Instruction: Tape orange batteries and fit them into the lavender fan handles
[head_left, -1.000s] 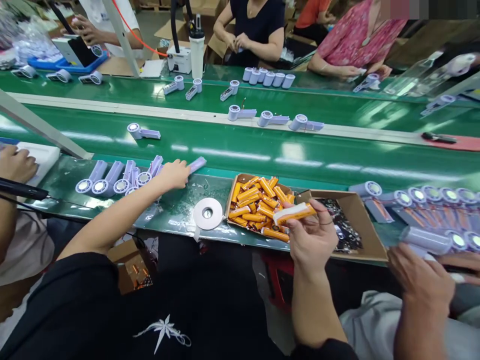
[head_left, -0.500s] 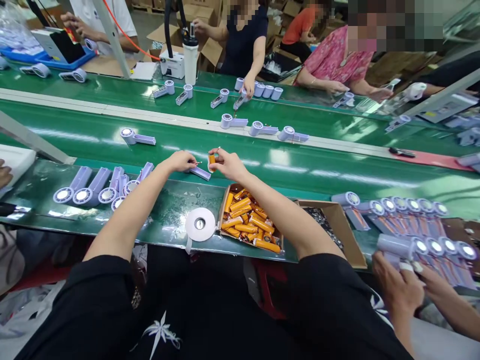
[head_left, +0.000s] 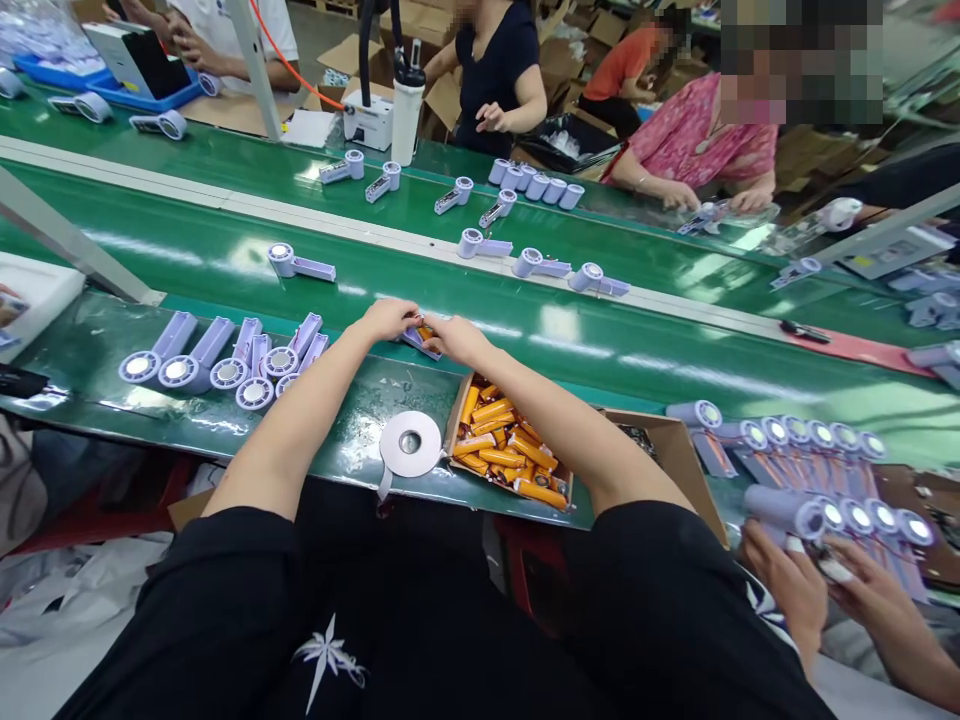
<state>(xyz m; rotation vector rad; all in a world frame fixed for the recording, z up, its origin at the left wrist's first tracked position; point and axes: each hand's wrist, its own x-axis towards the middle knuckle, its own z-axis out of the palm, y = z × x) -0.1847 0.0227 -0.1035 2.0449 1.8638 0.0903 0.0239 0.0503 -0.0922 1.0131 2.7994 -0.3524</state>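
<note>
Both my hands meet at the near edge of the belt, over a lavender handheld fan (head_left: 418, 343) with its open handle pointing right. My left hand (head_left: 394, 318) is closed around the fan's head end, which its fingers hide. Pinched in my right hand (head_left: 457, 340) is an orange battery (head_left: 425, 332), lying at the open handle; whether it sits fully inside I cannot tell. Thin wires at my fingertips are too small to follow. Near my right forearm stands a cardboard box (head_left: 454, 425) of orange batteries. A roll of white tape (head_left: 397, 460) lies left of it.
Several lavender fans (head_left: 180, 370) lie on the ledge at left. Another fan (head_left: 304, 266) rests on the green belt (head_left: 375, 270). At right, a co-worker's hands (head_left: 795, 585) hold a fan beside rows of others. More people work across the belt.
My hands have come together, and the battery has moved from above the belt down to the fan handle. Across the belt, a co-worker's hand has let go of a fan and drawn back.
</note>
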